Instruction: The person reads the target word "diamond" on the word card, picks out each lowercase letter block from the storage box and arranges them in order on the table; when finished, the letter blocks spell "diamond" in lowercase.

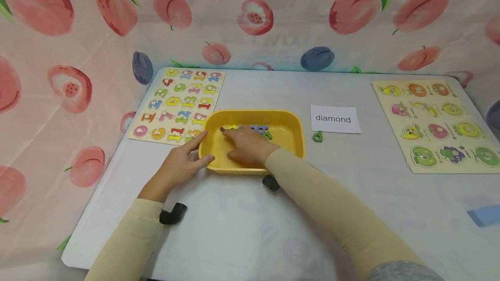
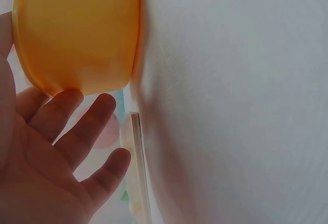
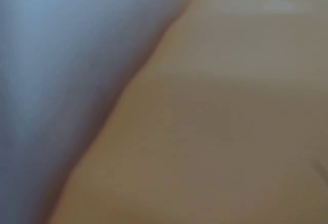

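Note:
A yellow tray (image 1: 291,142) sits mid-table with several small coloured letters inside, among them a yellow one (image 1: 233,127), a blue-purple one (image 1: 262,129) and a green one (image 1: 268,135). My left hand (image 1: 177,166) rests against its left end, fingers spread along the outside and thumb at the near corner. Inside the tray is my right hand (image 1: 250,144), its index fingertip at a small dark brown piece (image 1: 222,129) and its thumb apart. That hand covers part of the letters. A green letter d (image 1: 317,136) lies below a white card (image 1: 336,119) reading "diamond".
A number puzzle board (image 1: 156,118) lies behind and left of the tray. On the right is a fruit puzzle board (image 1: 404,142). A blue strip (image 1: 484,216) marks the right side of the table. The right wrist view is blurred, mostly sleeve-coloured.

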`<state>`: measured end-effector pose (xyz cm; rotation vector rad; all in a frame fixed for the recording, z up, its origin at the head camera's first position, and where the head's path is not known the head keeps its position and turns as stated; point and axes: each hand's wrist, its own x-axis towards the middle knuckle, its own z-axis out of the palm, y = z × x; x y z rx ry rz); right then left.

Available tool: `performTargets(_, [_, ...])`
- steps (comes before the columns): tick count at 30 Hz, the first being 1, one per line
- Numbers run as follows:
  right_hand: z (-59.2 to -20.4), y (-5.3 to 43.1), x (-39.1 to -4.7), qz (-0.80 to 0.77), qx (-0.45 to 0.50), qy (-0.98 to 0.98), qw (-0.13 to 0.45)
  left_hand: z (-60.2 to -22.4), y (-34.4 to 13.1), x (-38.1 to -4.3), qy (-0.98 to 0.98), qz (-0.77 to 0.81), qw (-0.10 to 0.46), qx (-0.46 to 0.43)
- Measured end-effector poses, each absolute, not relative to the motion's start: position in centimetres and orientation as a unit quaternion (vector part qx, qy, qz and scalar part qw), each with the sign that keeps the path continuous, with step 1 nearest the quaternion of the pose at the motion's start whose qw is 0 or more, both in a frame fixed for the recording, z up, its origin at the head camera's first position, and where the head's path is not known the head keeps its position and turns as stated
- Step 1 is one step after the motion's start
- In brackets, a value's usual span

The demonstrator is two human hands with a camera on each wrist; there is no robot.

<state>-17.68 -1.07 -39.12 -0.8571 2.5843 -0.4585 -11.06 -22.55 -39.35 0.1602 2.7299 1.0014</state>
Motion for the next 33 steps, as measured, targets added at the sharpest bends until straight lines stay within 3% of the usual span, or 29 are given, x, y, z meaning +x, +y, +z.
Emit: performTargets(33, [-39.54,-1.52,-17.81,-0.161,-0.322,0.916,0.175,-39.45,-22.58,-11.03,0.933,0.337,0.112,0.051])
